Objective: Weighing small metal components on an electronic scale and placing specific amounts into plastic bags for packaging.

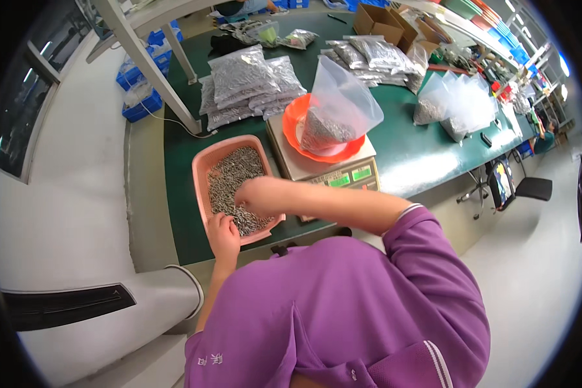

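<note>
A pink plastic basket (200,182) holds a heap of small grey metal pieces (234,176) that look like screws. My right hand (258,195) reaches across over the heap, fingers curled down at the pieces. Whatever it holds is hidden. At the basket's near left corner, my left hand (224,234) bends its fingers over the rim. Right of the basket is a weighing scale (333,176) with green displays. On it, an orange bowl (295,123) carries a clear plastic bag (349,97), partly filled with similar grey pieces and standing open-mouthed.
Filled silvery bags (242,74) are stacked behind the basket, with another stack (375,55) farther right. Clear bags (456,103) stand on the green table (401,145) to the right. A white metal post (152,71) rises at the left. Cardboard boxes (378,22) sit at the back.
</note>
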Available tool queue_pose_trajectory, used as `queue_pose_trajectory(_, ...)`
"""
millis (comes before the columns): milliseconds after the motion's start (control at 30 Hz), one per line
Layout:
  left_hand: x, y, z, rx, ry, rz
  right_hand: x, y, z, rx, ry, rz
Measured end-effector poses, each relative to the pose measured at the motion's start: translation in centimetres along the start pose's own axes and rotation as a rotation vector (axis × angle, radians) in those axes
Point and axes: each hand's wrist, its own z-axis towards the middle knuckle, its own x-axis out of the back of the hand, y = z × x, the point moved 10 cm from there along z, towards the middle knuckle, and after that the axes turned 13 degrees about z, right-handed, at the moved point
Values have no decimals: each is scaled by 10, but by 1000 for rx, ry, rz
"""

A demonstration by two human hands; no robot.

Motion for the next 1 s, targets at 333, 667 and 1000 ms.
queue_pose_trajectory(333,-16,-3,-1,26,-133,73,219,-14,-210,-103,771,158)
queue_pose_trajectory(667,-25,-1,5,-5,-171,85,245,28,-262,-109,941,198)
queue_pose_trajectory(1000,-26,-8,4,71,-171,23,253,60,-190,-282,673,-198)
